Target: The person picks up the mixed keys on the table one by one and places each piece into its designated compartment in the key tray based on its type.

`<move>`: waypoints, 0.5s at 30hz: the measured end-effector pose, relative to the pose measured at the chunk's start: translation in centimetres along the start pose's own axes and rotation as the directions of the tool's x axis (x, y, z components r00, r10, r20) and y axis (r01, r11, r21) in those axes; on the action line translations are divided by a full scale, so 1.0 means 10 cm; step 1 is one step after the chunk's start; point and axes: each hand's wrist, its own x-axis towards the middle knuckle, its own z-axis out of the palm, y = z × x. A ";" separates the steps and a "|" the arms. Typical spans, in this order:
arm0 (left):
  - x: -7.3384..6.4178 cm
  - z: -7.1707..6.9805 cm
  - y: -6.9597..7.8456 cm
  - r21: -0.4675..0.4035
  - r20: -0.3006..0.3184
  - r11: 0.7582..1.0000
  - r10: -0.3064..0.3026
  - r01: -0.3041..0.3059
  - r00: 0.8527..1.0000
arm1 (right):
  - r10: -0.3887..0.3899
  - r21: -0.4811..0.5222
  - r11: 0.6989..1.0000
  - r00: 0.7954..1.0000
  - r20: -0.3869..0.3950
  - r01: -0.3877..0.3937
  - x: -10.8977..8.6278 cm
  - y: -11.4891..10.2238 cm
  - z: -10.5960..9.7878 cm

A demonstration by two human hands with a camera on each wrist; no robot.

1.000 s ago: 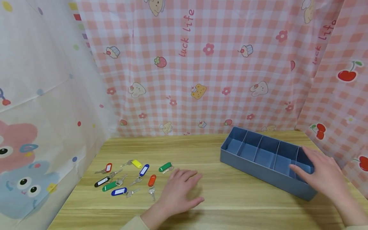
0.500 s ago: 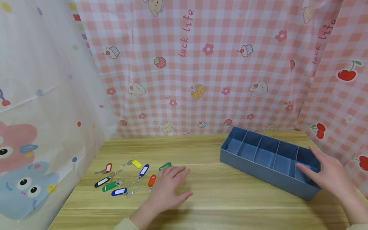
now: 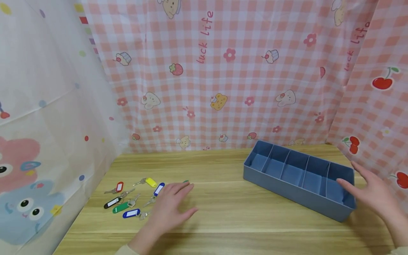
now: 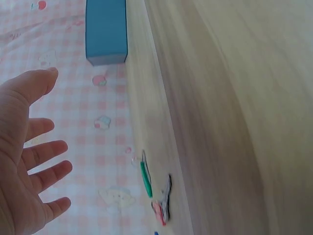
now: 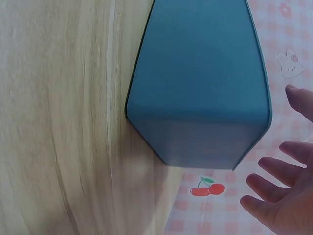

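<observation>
My left hand (image 3: 170, 210) hovers over the right side of a spread of keys with coloured tags, fingers apart and holding nothing. It covers the red-orange tag, which shows in the left wrist view as a red tag (image 4: 159, 213) near a green tag (image 4: 145, 178). Left of the hand lie keys with a yellow tag (image 3: 151, 182), a red tag (image 3: 119, 186), a black tag (image 3: 112, 202), a green tag (image 3: 120, 207) and two blue ones. My right hand (image 3: 371, 191), fingers spread, is beside the right end of a blue-grey divided box (image 3: 293, 193); a gap separates them in the right wrist view.
The box stands at an angle on the right of the wooden table (image 3: 223, 219), its several compartments facing up with nothing seen in them. A pink checked cloth (image 3: 197, 85) hangs behind the table, and a white printed cloth (image 3: 63, 117) on the left.
My left hand has moved left, over the red-orange tag and in front of the right-hand green one. The right hand has drawn right, off the box's end. Keys and box stay put.
</observation>
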 end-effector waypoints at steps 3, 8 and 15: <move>-0.03 -0.02 -0.06 0.008 -0.002 1.000 -0.014 0.014 1.000 | 0.028 0.035 0.999 0.999 0.025 -0.029 0.00 0.03 -0.03; -0.08 -0.07 -0.14 0.000 -0.018 0.999 -0.035 0.035 0.999 | 0.071 0.106 0.991 0.996 0.055 -0.076 0.00 0.07 -0.06; -0.14 -0.16 -0.21 -0.013 0.001 0.995 -0.095 0.095 0.995 | 0.085 0.182 0.978 0.991 0.106 -0.103 0.00 0.15 -0.08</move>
